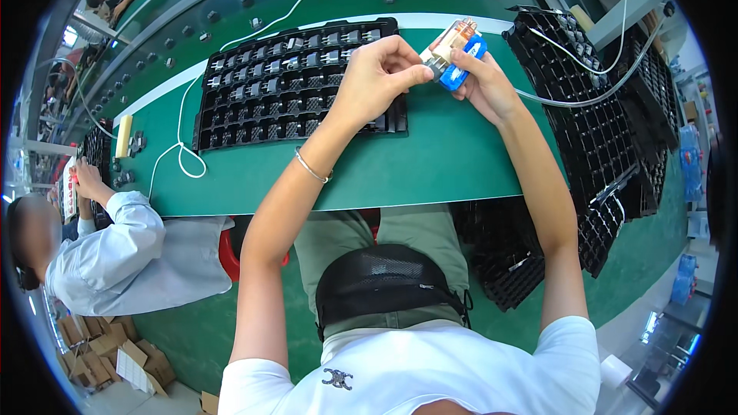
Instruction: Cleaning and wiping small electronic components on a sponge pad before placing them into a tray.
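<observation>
Above the far part of the green table, my right hand [490, 86] is closed round a small hand-sized device with a blue block [467, 60] and a clear, orange-tinted body [460, 34]. My left hand [374, 77] meets it from the left, thumb and forefinger pinched at a small dark grey piece [435, 65] at the device's end. The fingertips cover most of what they grip there. Beneath and left of my left hand lies a black compartment tray [265, 110], its far rows filled with small black-and-silver parts.
Stacked black trays [588, 119] crowd the right side, with a clear hose [596, 100] crossing them. A white cord [184, 147] loops left of the tray. Small parts stand spaced along a green conveyor [269, 4] beyond. A co-worker [123, 250] sits at the left.
</observation>
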A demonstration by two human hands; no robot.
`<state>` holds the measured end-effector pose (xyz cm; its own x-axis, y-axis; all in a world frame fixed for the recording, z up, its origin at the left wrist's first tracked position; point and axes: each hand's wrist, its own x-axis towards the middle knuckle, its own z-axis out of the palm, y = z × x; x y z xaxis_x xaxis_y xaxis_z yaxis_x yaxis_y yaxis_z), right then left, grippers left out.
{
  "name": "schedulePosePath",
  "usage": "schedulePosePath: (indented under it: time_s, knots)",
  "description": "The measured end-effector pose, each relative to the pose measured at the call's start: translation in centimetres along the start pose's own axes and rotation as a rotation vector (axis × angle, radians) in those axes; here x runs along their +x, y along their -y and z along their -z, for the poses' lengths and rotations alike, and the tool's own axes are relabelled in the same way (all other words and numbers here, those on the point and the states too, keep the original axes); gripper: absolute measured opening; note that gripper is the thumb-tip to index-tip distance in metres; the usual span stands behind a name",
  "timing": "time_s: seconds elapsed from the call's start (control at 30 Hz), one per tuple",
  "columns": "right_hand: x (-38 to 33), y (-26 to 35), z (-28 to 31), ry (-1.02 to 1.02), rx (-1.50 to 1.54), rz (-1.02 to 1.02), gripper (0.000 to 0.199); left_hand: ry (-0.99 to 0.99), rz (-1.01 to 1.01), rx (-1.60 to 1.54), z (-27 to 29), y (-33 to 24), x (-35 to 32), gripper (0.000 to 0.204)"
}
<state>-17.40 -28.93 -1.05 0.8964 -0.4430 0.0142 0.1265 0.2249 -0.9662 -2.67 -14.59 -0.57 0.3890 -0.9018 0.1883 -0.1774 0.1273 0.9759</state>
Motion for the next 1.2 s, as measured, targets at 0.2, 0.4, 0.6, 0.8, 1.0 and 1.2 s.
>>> schedulePosePath:
  time_s: [0.2,0.4,0.6,0.8,1.0,1.2]
  knots:
    - [0.5,0.4,1.1,0.034,-0.156,-0.007,0.039,-0.117,-0.085,0.587,0.7,-0.5,0.3,0.029]
    - [0.8,-0.3,1.4,0.014,-0.107,-0.033,0.04,0.032,-0.019,0.25,-0.4,-0.3,0.5,0.021]
    - [0.5,-0.7,0.7,0.02,0.034,-0.021,0.039,0.043,0.058,0.068,-0.4,-0.5,0.3,0.023]
    - [0.6,-0.7,0.4,-0.028,0.095,-0.007,0.039,-0.079,0.064,-0.013,-1.2,-0.4,0.3,0.027]
    - [0.5,-0.7,0.1,-0.07,0.053,0.005,0.041,-0.115,0.076,-0.035,-1.5,-0.5,0.0,0.028]
    - [0.2,-0.6,0.1,-0.07,0.027,-0.006,0.042,-0.112,0.058,0.014,-1.9,-0.1,-0.2,0.029]
